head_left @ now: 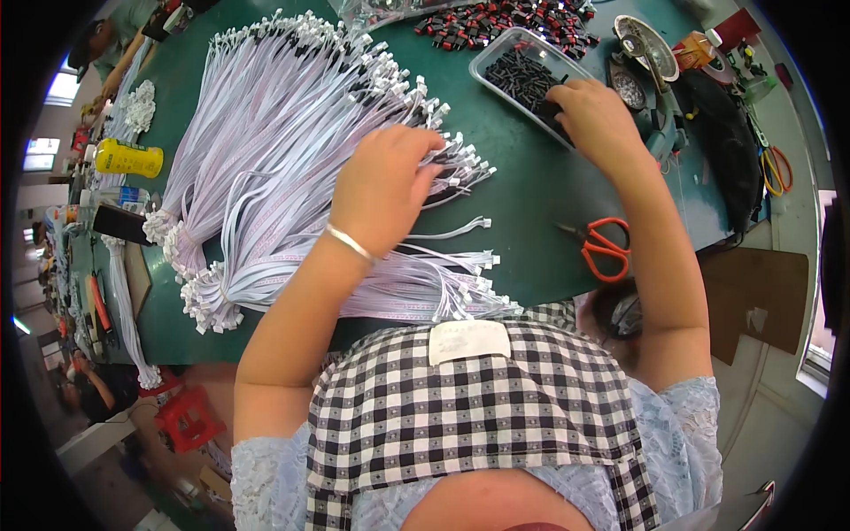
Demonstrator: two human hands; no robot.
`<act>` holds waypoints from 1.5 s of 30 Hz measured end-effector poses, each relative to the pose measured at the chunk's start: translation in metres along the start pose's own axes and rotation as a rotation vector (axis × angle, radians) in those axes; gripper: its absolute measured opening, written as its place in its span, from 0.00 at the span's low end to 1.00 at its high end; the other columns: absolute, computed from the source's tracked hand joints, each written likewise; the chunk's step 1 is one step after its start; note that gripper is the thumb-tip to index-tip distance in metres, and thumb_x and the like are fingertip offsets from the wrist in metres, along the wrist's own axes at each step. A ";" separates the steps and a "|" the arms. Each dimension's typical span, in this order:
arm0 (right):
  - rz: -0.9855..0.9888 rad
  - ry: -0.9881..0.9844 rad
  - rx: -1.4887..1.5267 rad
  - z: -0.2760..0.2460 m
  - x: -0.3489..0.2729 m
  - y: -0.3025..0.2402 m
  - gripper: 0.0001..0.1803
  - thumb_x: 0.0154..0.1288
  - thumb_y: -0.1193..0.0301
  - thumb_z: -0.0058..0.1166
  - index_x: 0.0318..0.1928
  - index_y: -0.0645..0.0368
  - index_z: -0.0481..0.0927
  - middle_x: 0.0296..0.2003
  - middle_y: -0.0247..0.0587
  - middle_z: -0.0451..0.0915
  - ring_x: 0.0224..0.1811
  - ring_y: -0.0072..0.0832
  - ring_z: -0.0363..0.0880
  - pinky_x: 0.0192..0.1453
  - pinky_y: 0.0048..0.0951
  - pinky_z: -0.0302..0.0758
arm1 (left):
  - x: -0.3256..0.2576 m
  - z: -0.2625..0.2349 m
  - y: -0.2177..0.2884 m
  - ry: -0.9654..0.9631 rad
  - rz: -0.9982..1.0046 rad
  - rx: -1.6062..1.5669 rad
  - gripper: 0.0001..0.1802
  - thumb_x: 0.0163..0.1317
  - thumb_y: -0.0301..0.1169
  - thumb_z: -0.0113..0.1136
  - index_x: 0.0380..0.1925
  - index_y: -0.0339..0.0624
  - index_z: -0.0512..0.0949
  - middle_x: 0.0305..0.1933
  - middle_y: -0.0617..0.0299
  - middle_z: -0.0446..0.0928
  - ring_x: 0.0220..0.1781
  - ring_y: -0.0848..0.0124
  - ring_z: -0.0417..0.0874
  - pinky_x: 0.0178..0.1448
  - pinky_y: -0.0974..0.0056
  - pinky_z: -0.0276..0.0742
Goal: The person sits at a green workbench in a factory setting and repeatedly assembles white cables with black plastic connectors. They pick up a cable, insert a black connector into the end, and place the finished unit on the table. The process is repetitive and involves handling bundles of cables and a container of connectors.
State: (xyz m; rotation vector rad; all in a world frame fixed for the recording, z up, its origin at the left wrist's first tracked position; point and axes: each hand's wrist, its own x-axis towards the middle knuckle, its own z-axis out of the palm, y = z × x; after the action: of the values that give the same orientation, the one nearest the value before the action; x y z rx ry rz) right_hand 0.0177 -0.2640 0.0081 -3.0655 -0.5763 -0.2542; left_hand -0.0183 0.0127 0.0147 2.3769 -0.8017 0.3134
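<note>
A fan of white flat cables (283, 133) with small white connectors and black sleeves at their ends covers much of the green table. Over the connector ends on its right side is my left hand (381, 181), fingers curled and thumb close to them around the cable ends. My right hand (591, 115) reaches into a clear plastic tub (547, 129) of short black tubes (521, 80). Its fingers are bent together at the tub's right side. Their tips are hidden, so what they pinch cannot be made out.
Orange-handled scissors (606, 248) lie right of the cables. Behind the tub is a pile of black-and-red parts (505, 26). A metal dish (646, 46) and a black bag (722, 133) are at the right. On the left are a yellow bottle (129, 157) and a dark phone-like slab (122, 224).
</note>
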 end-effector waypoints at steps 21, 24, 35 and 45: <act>0.039 0.038 0.280 0.016 0.007 0.012 0.08 0.57 0.76 0.50 0.35 0.57 0.82 0.35 0.44 0.76 0.42 0.41 0.76 0.47 0.38 0.73 | -0.026 -0.011 0.036 -0.415 -0.424 -0.680 0.07 0.57 0.23 0.59 0.36 0.38 0.77 0.30 0.66 0.76 0.30 0.77 0.76 0.34 0.70 0.73; 0.062 0.061 0.329 0.014 0.008 0.014 0.08 0.56 0.77 0.52 0.36 0.58 0.82 0.33 0.44 0.76 0.39 0.41 0.77 0.46 0.36 0.73 | -0.029 -0.008 0.032 -0.512 -0.643 -0.878 0.05 0.59 0.24 0.59 0.35 0.37 0.76 0.32 0.66 0.76 0.31 0.80 0.77 0.36 0.72 0.74; -0.043 0.210 1.188 -0.037 -0.059 -0.086 0.12 0.52 0.84 0.53 0.38 0.61 0.81 0.33 0.37 0.79 0.34 0.25 0.78 0.40 0.24 0.75 | -0.040 0.006 0.022 -0.501 -0.749 -1.093 0.05 0.62 0.26 0.56 0.35 0.37 0.75 0.32 0.66 0.76 0.32 0.80 0.77 0.38 0.74 0.74; 0.335 0.094 1.607 -0.010 -0.090 -0.121 0.05 0.58 0.85 0.53 0.37 0.68 0.77 0.38 0.41 0.76 0.40 0.27 0.81 0.42 0.23 0.79 | -0.041 0.006 0.025 -0.435 -0.764 -1.105 0.05 0.62 0.28 0.56 0.36 0.38 0.74 0.31 0.67 0.74 0.29 0.81 0.73 0.33 0.76 0.70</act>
State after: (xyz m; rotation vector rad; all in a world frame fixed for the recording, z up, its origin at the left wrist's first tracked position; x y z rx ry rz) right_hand -0.1099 -0.1841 0.0010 -1.5148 -0.0821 0.0801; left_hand -0.0662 0.0122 0.0057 1.4863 -0.0805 -0.7878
